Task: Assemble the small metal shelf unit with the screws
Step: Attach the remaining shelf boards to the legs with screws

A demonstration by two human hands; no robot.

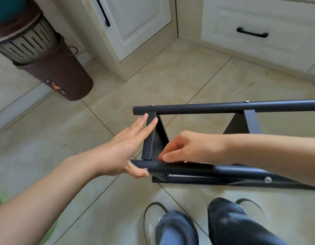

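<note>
Shelf frame (pixel 224 169): dark metal, partly put together, lay on its side on the tiled floor (pixel 170 82), in front of the person's knees.
Far tube (pixel 224 105): round, ran left to right, with two small screw heads showing on its top.
Near tube (pixel 188 168): round, ran roughly parallel to the far one; a screw head (pixel 145 169) sat at its left end and a nut-like fitting (pixel 267 179) farther right.
Left crosspiece (pixel 150 137): flat bar joining the two tubes at their left ends, with a dark panel slanting down behind it.
Right crosspiece (pixel 251 122): a second flat bar, joined to the far tube toward the right.
Left hand (pixel 124 149): released, fingers straight and flat against the left crosspiece, fingertips near the far tube; thumb lay under the end of the near tube beside the screw head.
Right hand (pixel 192 147): fingers curled down to the corner where the left crosspiece met the near tube; whether they pinched anything could not be told.
Surroundings: cream cabinets (pixel 135 23) with black handles along the back; a brown cylinder with a slatted grey band (pixel 52 68) at left; dark trouser knees (pixel 224 225) and shoes at the bottom edge.
</note>
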